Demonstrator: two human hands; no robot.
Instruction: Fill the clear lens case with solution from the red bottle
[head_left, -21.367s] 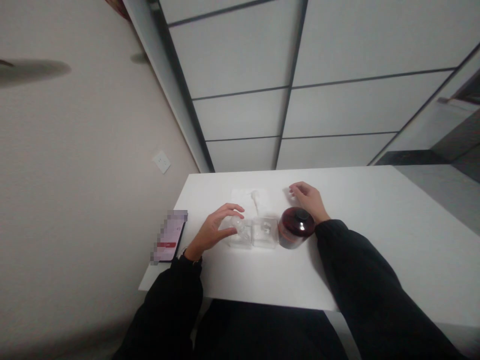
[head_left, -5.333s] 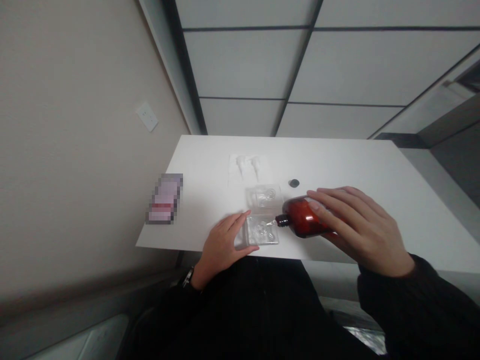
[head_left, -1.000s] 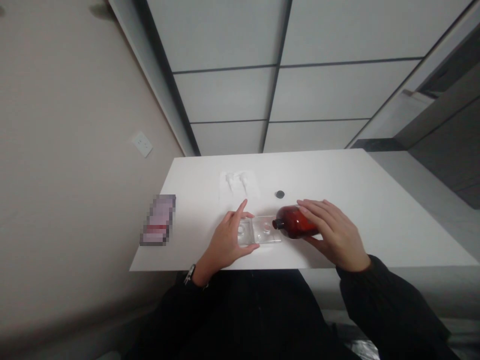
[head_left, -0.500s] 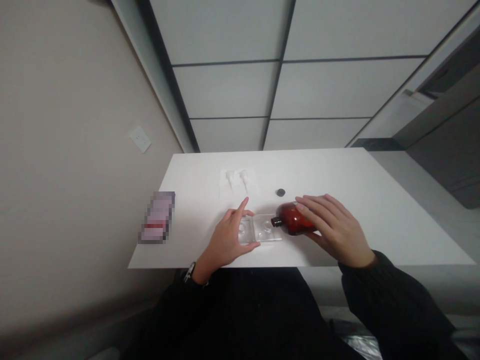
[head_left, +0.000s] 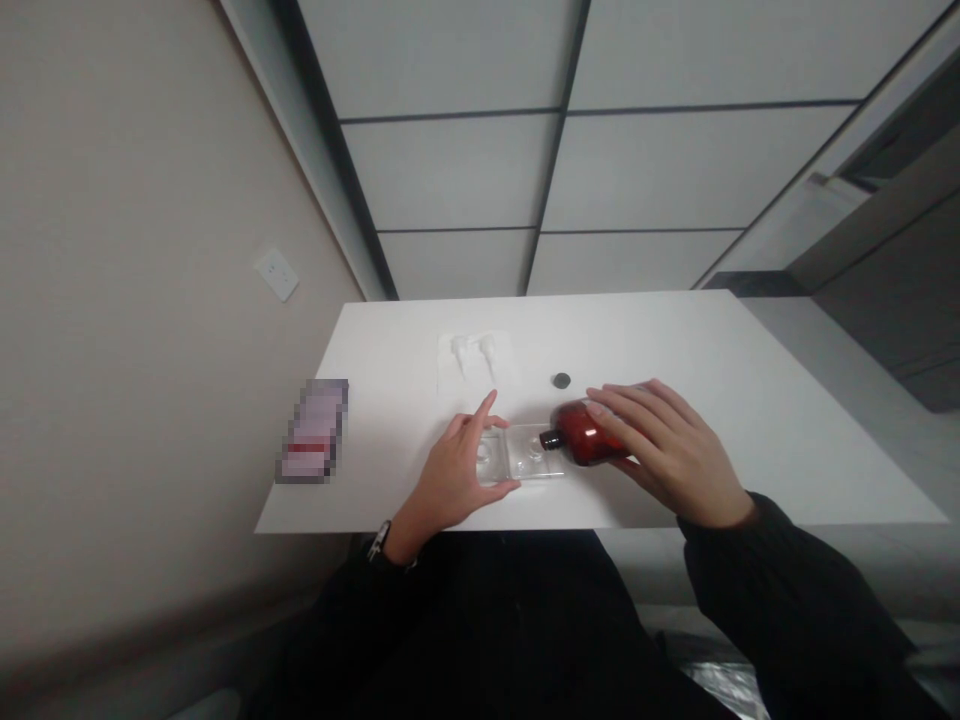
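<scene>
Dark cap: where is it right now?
In the head view, the dark cap lies on the white table, right of centre, just beyond the reddish-brown bottle in the right hand.

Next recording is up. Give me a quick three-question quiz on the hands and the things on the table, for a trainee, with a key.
1. True or false: the red-brown bottle in the right hand stands upright.
2. How many white nozzle pieces lie on the pale sheet?
3. What lies on the white table just beyond the bottle?
A) a phone
B) a round dark disc
C) a wristband

Key
1. False; it is tipped sideways, its neck pointing to the person's left.
2. Two.
3. B.
</scene>
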